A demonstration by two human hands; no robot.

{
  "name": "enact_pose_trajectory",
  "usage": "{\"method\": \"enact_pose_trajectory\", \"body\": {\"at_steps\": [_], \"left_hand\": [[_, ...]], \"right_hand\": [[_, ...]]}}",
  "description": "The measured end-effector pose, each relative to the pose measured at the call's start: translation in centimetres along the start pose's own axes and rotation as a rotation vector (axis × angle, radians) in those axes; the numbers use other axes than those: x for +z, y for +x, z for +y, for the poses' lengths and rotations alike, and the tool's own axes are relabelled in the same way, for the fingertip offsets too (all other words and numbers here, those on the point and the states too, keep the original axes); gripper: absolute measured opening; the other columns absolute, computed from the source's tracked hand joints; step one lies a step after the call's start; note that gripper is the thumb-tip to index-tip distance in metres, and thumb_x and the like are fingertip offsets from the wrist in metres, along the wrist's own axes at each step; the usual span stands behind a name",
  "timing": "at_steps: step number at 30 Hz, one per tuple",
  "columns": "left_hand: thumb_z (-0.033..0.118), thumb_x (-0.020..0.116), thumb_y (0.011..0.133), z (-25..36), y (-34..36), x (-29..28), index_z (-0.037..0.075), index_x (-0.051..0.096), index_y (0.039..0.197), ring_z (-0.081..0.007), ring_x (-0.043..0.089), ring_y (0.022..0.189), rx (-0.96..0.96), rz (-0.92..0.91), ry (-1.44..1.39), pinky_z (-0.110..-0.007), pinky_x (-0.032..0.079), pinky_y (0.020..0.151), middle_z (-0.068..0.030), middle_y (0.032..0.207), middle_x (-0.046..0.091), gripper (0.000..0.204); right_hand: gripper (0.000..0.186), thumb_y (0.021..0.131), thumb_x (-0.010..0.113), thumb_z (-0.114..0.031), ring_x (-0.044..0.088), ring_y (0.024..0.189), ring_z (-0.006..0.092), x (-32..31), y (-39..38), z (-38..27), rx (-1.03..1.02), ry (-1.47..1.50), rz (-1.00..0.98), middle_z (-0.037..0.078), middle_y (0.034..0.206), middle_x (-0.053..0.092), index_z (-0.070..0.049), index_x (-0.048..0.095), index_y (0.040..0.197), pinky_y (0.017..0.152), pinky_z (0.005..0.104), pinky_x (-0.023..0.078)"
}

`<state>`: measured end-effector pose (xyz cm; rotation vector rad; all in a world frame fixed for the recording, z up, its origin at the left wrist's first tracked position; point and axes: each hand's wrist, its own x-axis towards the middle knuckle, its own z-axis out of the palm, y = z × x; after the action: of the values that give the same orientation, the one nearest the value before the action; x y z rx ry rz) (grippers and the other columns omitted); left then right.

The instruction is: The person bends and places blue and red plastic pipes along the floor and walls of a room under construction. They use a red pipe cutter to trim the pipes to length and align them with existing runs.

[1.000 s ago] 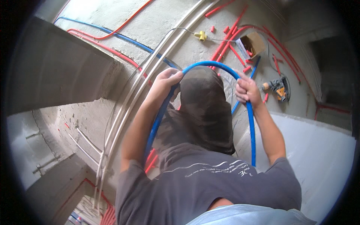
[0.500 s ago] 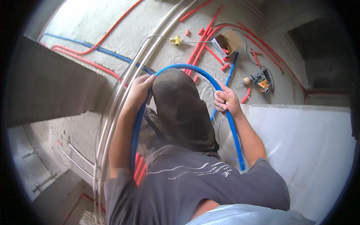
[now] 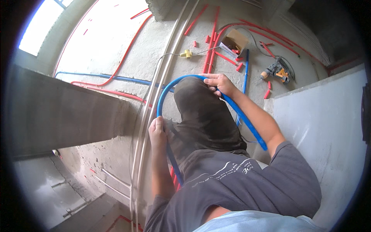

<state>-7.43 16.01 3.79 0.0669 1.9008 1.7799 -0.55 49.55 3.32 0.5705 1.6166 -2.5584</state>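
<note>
A blue tube (image 3: 244, 117) is bent into a U over my dark-trousered knee (image 3: 195, 106). My left hand (image 3: 157, 133) is closed on it at the left side of the bend, below the arch. My right hand (image 3: 217, 83) grips it higher up, at the top right of the bend, right by the knee. One free end slants down along my right forearm; the other leg runs down beside my left arm toward my shirt.
Red and blue pipes (image 3: 214, 29) and white pipes (image 3: 176, 34) run over the concrete floor (image 3: 150, 65). A yellow fitting (image 3: 186, 54), an open cardboard box (image 3: 234, 41) and a power drill (image 3: 276, 71) lie ahead. Concrete ledges (image 3: 69, 112) flank me on both sides.
My left hand has moved down the left side of the bend and my right hand up toward its top, tilting the arch leftward. The view has shifted, bringing a window into sight.
</note>
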Motion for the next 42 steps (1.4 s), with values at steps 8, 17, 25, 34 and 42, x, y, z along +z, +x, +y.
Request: {"method": "enact_pose_trajectory", "body": {"at_steps": [8, 17, 25, 34, 42], "left_hand": [[0.039, 0.047, 0.112, -1.0, 0.1, 1.0, 0.009, 0.053, 0.081, -0.0094, 0.041, 0.045, 0.036, 0.015, -0.046, -0.028, 0.032, 0.042, 0.0005, 0.059, 0.047, 0.044], [0.034, 0.062, 0.106, 1.8, 3.9, -4.5, 0.003, 0.070, 0.105, -0.0055, 0.049, 0.055, -0.013, -0.153, 0.176, -0.023, 0.037, 0.047, 0.0044, 0.068, 0.055, 0.032], [0.014, 0.069, 0.100, 7.6, 3.4, -4.6, -0.002, 0.065, 0.120, -0.0082, 0.057, 0.058, -0.125, -0.159, 0.335, -0.024, 0.046, 0.052, -0.0008, 0.075, 0.061, 0.027], [0.005, 0.082, 0.084, 8.3, 5.5, -9.3, -0.001, 0.063, 0.129, -0.0130, 0.063, 0.074, -0.225, -0.258, 0.076, -0.029, 0.054, 0.071, -0.0023, 0.088, 0.065, 0.050], [0.035, 0.075, 0.096, 5.4, 2.7, -12.5, 0.002, 0.060, 0.085, -0.0393, 0.065, 0.066, 0.270, 0.556, 1.294, -0.049, 0.047, 0.059, -0.0201, 0.071, 0.062, 0.037]], "right_hand": [[0.039, 0.109, 0.054, -0.022, 0.046, 0.058, 0.0035, 0.5, 0.3, 1.0, -0.028, 0.029, 0.071, -0.003, 0.079, 0.056, -0.001, 0.060, 0.141, 0.049, 0.0174, 0.038], [0.089, 0.104, 0.023, -0.074, 0.047, 0.049, 0.0063, -3.2, -1.8, -1.1, 0.147, 0.132, -0.217, 0.000, 0.075, 0.055, -0.003, 0.047, 0.149, 0.044, 0.0214, 0.039], [0.084, 0.104, 0.033, -0.073, 0.049, 0.048, 0.0058, -3.6, -1.1, -6.3, 0.250, -0.029, -0.323, -0.001, 0.074, 0.055, -0.003, 0.049, 0.148, 0.046, 0.0196, 0.045], [0.029, 0.106, 0.062, -0.024, 0.038, 0.048, 0.0012, -4.2, 7.3, -5.6, -0.118, -0.305, -0.302, -0.006, 0.070, 0.047, -0.004, 0.062, 0.126, 0.042, 0.0202, 0.030], [0.040, 0.108, 0.057, -0.045, 0.034, 0.049, 0.0005, -1.4, 16.1, -2.3, -0.158, -0.410, -0.244, -0.009, 0.063, 0.041, -0.007, 0.058, 0.098, 0.043, 0.0205, 0.025]]}}
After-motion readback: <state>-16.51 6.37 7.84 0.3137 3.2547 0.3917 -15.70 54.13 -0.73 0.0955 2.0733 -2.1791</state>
